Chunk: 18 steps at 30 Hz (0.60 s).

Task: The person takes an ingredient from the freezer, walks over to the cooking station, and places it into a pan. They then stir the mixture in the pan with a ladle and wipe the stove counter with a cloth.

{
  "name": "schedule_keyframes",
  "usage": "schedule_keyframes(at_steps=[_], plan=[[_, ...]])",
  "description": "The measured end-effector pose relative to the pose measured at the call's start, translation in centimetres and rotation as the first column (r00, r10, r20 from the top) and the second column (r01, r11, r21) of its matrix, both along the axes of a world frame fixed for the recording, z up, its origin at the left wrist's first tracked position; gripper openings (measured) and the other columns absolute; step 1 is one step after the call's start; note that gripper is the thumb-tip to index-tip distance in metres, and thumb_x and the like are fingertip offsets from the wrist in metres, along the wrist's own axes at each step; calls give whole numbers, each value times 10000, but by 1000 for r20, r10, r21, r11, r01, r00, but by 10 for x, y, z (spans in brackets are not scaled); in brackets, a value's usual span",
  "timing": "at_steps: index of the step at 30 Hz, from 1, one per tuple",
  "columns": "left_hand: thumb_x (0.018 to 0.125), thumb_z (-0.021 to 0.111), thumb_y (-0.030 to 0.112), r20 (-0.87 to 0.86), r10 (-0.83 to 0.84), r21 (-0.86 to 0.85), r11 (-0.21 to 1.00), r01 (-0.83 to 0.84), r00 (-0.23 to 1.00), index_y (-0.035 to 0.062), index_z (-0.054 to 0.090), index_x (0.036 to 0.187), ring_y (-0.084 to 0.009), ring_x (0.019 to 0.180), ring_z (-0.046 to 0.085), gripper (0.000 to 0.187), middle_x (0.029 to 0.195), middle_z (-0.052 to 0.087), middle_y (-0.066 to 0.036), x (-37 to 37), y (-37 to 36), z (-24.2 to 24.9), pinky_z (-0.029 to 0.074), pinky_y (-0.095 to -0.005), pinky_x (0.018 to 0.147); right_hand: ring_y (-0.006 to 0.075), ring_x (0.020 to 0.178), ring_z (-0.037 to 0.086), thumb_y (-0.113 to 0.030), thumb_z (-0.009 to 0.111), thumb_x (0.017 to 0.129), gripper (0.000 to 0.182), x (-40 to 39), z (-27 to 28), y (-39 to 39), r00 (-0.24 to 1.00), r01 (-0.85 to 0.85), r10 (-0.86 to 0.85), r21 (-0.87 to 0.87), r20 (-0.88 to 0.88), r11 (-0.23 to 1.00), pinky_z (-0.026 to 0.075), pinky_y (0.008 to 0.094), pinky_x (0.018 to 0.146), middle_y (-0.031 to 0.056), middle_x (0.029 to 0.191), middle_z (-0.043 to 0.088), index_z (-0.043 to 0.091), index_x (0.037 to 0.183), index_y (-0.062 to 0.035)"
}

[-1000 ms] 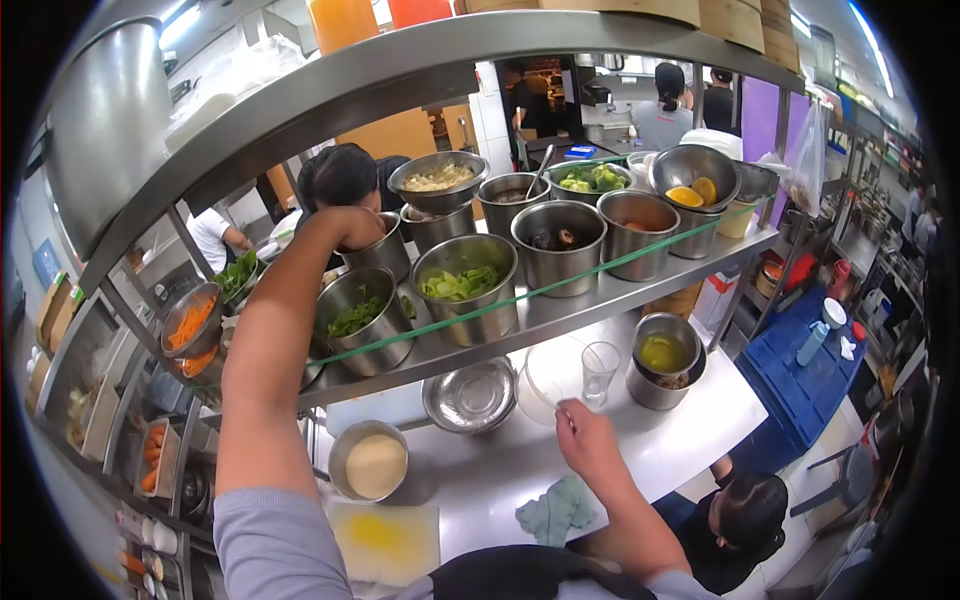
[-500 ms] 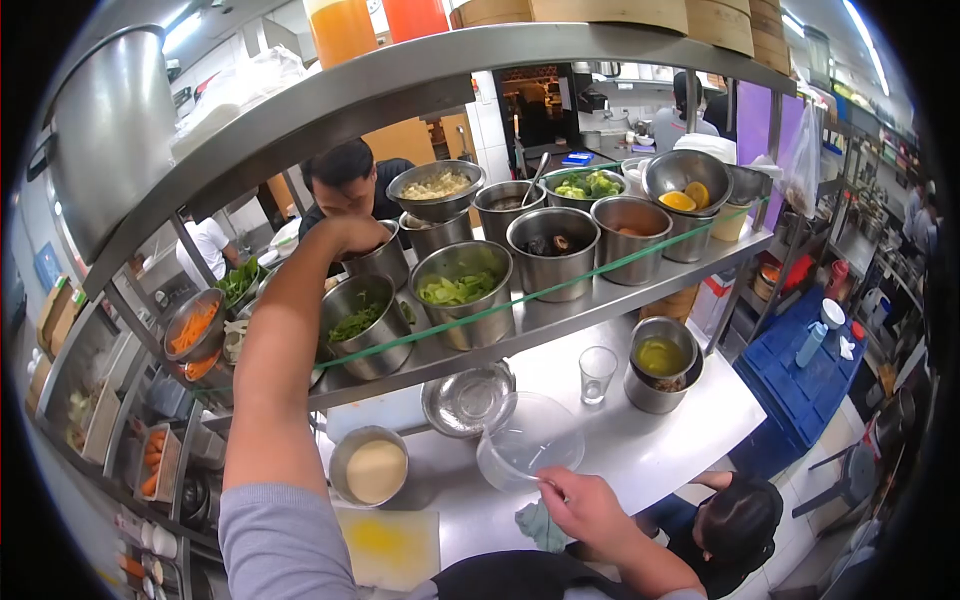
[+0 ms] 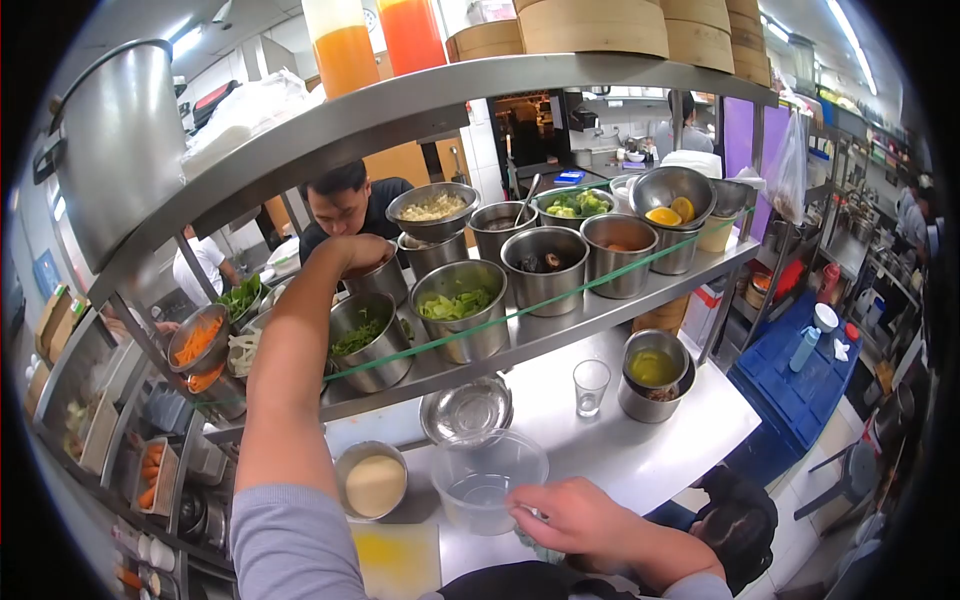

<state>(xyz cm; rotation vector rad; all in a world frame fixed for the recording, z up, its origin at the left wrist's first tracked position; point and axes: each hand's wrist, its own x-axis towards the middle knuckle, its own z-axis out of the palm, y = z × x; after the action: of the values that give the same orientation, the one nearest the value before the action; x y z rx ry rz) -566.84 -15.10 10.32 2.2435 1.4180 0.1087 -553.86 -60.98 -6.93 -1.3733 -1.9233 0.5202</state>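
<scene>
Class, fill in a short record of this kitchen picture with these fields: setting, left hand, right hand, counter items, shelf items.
setting: steel kitchen prep station, shelf above counter
left hand: left hand reaches into a steel pot on the shelf; contents hidden
right hand: right hand grips the rim of a clear plastic container
counter items: shot glass, empty steel bowl, pot of pale batter, green cloth partly under the hand
shelf items: pots of chopped greens, broccoli, orange pieces

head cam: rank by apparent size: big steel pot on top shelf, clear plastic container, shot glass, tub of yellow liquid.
1. big steel pot, by far the largest.
2. clear plastic container, held at its rim by the right hand.
3. tub of yellow liquid, though it sits farther away, so this rank is unsure.
4. shot glass, clearly smallest.
</scene>
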Motion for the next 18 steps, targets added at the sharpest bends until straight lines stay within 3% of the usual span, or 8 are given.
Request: schedule_keyframes(at_steps=[8,10,18], plan=[[851,489,270,56,-89,-72,993,93,994,153,484,697,-130,589,307,194,654,389,26,-2,36,-16,278,-340,560,343,610,636,-178,612,930,178,-7,-13,-8,992,-10,7,-22,-126,1000,491,422,571,153,673,625,637,1063,-62],[850,483,277,60,-146,-10,989,147,987,160,470,692,-129,589,304,197,647,374,31,-3,28,-13,272,-335,554,362,598,635,-168,604,923,158,-12,-21,-7,993,-19,15,-28,-114,999,507,457,564,158,648,627,631,1057,-89],[848,491,295,38,-81,-77,993,84,996,167,478,705,-112,548,344,192,636,405,38,-4,6,2,272,-325,513,365,595,635,-162,606,923,150,-23,-21,-9,995,15,-14,7,-98,1000,508,465,562,156,638,622,630,1050,-87]])
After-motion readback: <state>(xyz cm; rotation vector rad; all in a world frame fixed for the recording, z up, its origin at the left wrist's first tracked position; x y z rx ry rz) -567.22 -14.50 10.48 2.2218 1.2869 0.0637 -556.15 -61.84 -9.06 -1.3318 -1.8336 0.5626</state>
